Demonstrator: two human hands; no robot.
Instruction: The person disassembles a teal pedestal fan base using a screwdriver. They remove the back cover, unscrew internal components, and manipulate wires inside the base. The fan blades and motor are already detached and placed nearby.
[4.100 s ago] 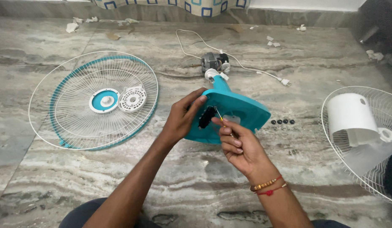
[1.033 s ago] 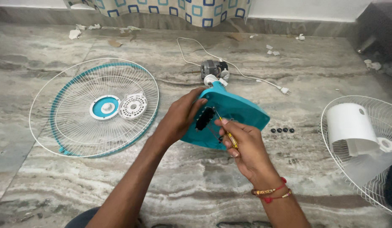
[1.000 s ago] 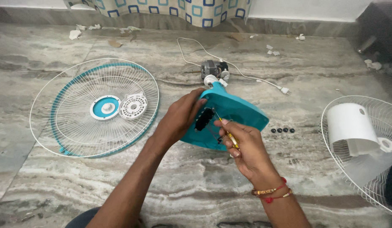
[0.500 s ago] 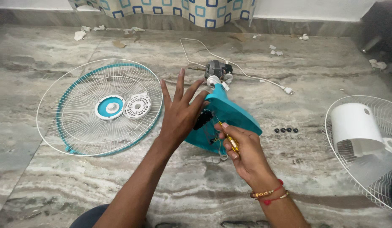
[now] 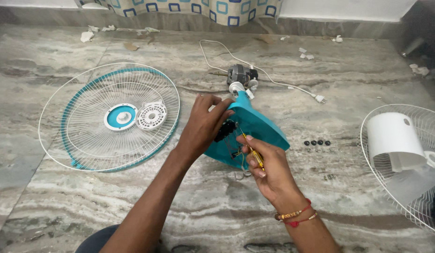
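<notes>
Left of the teal fan base, a white-and-teal fan guard lies flat on the marble floor, a small white round cap resting inside it. The left hand clasps the base's edge. The right hand grips a yellow screwdriver against the base. Far right, a second guard holds a white motor cover.

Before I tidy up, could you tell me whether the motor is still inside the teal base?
No, the motor lies on the floor beyond the teal base.
</notes>
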